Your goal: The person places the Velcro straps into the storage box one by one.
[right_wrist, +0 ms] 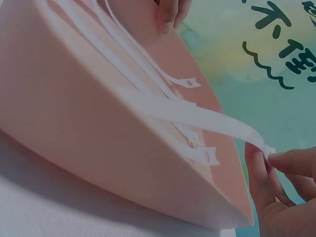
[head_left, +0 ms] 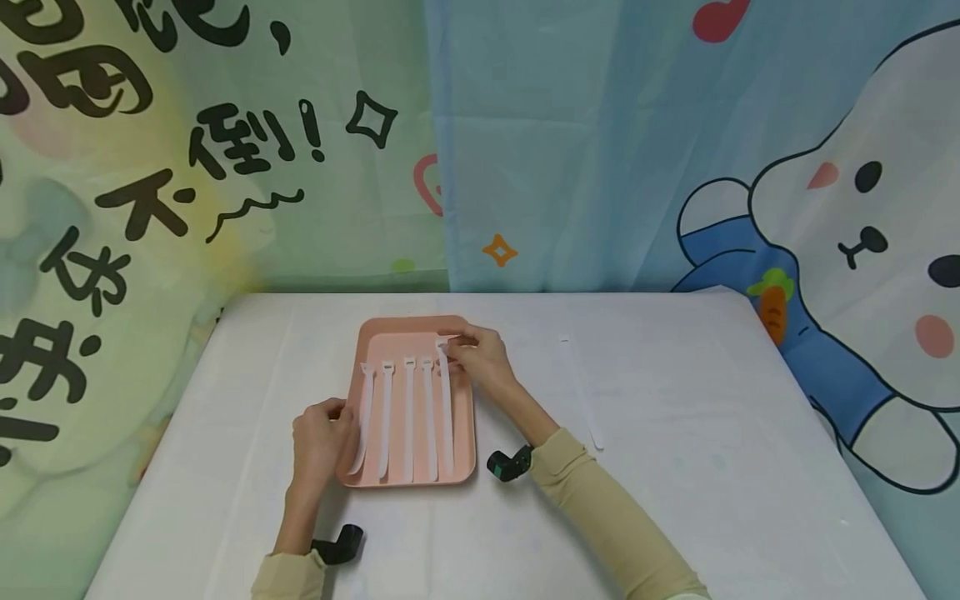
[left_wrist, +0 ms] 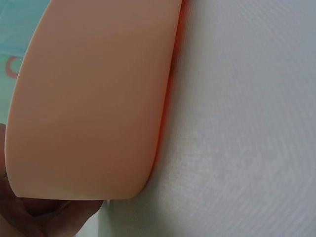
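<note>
A pink tray [head_left: 467, 417] lies on the table with several white straps [head_left: 408, 417] side by side in it, each with a slotted end toward the far side. My left hand [head_left: 321, 437] holds the tray's left rim; its fingertips [right_wrist: 169, 17] also show at the rim in the right wrist view. In the left wrist view the tray's side wall [left_wrist: 94, 98] hides part of that hand. My right hand [head_left: 482, 358] pinches the slotted end of the rightmost strap [right_wrist: 207, 118] between thumb and fingers. That end is raised above the tray, while the strap's length runs back over it.
One more white strap [head_left: 579, 392] lies on the white table [head_left: 675, 467], right of the tray and near my right forearm. Printed cloth [head_left: 555, 150] hangs behind the table's far edge. A black wrist camera [head_left: 510, 464] sits on my right wrist.
</note>
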### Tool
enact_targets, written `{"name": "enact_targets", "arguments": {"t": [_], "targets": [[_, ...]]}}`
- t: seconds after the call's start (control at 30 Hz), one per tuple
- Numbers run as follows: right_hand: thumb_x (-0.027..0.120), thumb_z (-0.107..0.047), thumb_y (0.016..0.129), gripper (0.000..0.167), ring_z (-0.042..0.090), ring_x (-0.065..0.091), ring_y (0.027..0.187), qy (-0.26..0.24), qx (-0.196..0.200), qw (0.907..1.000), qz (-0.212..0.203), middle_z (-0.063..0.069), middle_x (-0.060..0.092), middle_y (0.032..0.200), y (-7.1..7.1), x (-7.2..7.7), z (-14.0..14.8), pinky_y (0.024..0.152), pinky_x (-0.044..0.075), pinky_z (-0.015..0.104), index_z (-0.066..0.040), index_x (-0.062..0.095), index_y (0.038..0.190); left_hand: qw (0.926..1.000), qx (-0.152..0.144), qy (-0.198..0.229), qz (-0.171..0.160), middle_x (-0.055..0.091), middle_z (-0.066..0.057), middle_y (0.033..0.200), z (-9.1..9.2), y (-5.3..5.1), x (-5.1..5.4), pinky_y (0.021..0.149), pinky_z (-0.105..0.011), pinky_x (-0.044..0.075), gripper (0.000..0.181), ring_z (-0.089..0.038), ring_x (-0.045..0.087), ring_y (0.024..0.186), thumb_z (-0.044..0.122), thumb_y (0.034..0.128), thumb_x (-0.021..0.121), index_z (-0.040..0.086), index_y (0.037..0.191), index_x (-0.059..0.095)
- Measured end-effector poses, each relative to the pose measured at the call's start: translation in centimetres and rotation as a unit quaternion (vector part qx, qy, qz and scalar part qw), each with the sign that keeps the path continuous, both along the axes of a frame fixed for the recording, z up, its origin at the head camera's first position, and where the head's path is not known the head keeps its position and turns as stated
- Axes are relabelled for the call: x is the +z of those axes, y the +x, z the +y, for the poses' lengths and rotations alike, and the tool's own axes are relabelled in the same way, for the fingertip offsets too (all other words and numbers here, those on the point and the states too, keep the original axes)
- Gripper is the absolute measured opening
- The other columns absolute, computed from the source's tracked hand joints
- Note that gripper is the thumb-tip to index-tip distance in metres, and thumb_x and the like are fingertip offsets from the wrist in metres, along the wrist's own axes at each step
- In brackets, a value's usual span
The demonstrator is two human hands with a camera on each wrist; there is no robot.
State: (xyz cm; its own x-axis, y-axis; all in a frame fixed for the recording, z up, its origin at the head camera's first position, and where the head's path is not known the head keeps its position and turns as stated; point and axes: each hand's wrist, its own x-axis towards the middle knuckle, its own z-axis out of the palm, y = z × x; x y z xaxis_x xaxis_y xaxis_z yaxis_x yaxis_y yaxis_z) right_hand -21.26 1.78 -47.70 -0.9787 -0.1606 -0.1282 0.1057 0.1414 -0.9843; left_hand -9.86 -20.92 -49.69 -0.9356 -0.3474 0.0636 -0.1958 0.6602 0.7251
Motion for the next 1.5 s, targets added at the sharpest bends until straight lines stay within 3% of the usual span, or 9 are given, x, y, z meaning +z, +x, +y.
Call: {"name": "enact_targets", "arguments": {"t": [0.3,0.47,0.63,0.97,1.1,1.3,1.4,1.5], "targets": [[0.065,-0.003,0.095,0.019,0.031,0.072,0.087,0.036,-0.002,0.9993,-0.012,0.013,0.067,0.107,0.1,0.0,-0.2,0.078,0.060,0.043,-0.003,0.075,0.111,1.0000,0.008,-0.001,-0.003,0.076,-0.026,0.094,0.0,0.0,0.0,0.075,-0.052,0.057,0.023,-0.040,0.074,0.083,0.006,0.0939,0.062,-0.009,0.105,0.076],[0.062,0.002,0.095,0.027,0.027,0.072,0.084,0.089,0.020,0.9955,0.027,0.015,0.068,0.107,0.1,0.0,-0.3,0.072,0.059,0.034,-0.003,0.074,0.118,1.0000,0.005,0.001,-0.003,0.076,-0.026,0.094,0.0,0.0,0.0,0.075,-0.052,0.057,0.023,-0.040,0.074,0.083,0.005,0.0940,0.062,-0.009,0.105,0.076],[0.060,0.001,0.095,0.030,0.023,0.072,0.086,0.153,0.052,0.9847,0.066,0.014,0.072,0.110,0.2,0.0,-0.3,0.066,0.053,0.025,-0.006,0.075,0.121,1.0000,0.007,-0.001,-0.002,0.076,-0.025,0.093,0.1,0.0,0.0,0.074,-0.051,0.057,0.022,-0.039,0.074,0.082,0.006,0.0939,0.062,-0.008,0.103,0.077],[0.054,0.004,0.096,0.029,0.031,0.069,0.105,0.205,0.098,0.9665,0.120,0.014,0.073,0.117,0.4,0.0,-0.3,0.086,0.056,0.040,-0.003,0.074,0.115,1.0000,0.006,-0.002,0.002,0.076,-0.026,0.093,0.1,0.0,-0.1,0.075,-0.053,0.057,0.022,-0.041,0.074,0.083,0.005,0.0943,0.062,-0.009,0.103,0.076],[0.052,0.006,0.096,0.030,0.032,0.068,0.108,0.240,0.114,0.9528,0.146,0.017,0.072,0.119,0.4,-0.2,-0.7,0.092,0.055,0.043,0.000,0.072,0.117,1.0000,0.009,-0.001,0.001,0.076,-0.026,0.094,0.2,0.0,-0.1,0.076,-0.053,0.057,0.022,-0.041,0.074,0.083,0.006,0.0945,0.063,-0.009,0.104,0.076],[0.050,0.009,0.098,0.030,0.033,0.064,0.118,0.287,0.158,0.9242,0.196,0.021,0.070,0.121,0.4,-0.7,-1.1,0.099,0.053,0.044,0.006,0.069,0.120,0.9999,0.009,-0.004,-0.006,0.076,-0.027,0.095,0.2,0.0,-0.1,0.078,-0.054,0.057,0.023,-0.043,0.073,0.087,0.006,0.0950,0.062,-0.009,0.106,0.076],[0.052,0.006,0.100,0.027,0.035,0.062,0.121,0.310,0.180,0.9068,0.221,0.022,0.068,0.122,0.5,-0.8,-1.1,0.102,0.051,0.045,0.008,0.067,0.122,0.9999,0.008,-0.006,-0.006,0.076,-0.027,0.095,0.1,0.0,-0.2,0.079,-0.054,0.057,0.024,-0.044,0.073,0.089,0.006,0.0947,0.061,-0.010,0.106,0.075],[0.053,0.002,0.103,0.025,0.035,0.063,0.118,0.346,0.198,0.8797,0.259,0.023,0.067,0.121,0.7,-0.9,-1.0,0.097,0.054,0.043,0.008,0.065,0.124,0.9999,0.007,-0.006,-0.008,0.076,-0.027,0.096,0.1,0.0,-0.1,0.079,-0.054,0.057,0.024,-0.044,0.073,0.090,0.006,0.0949,0.061,-0.009,0.107,0.075]]}}
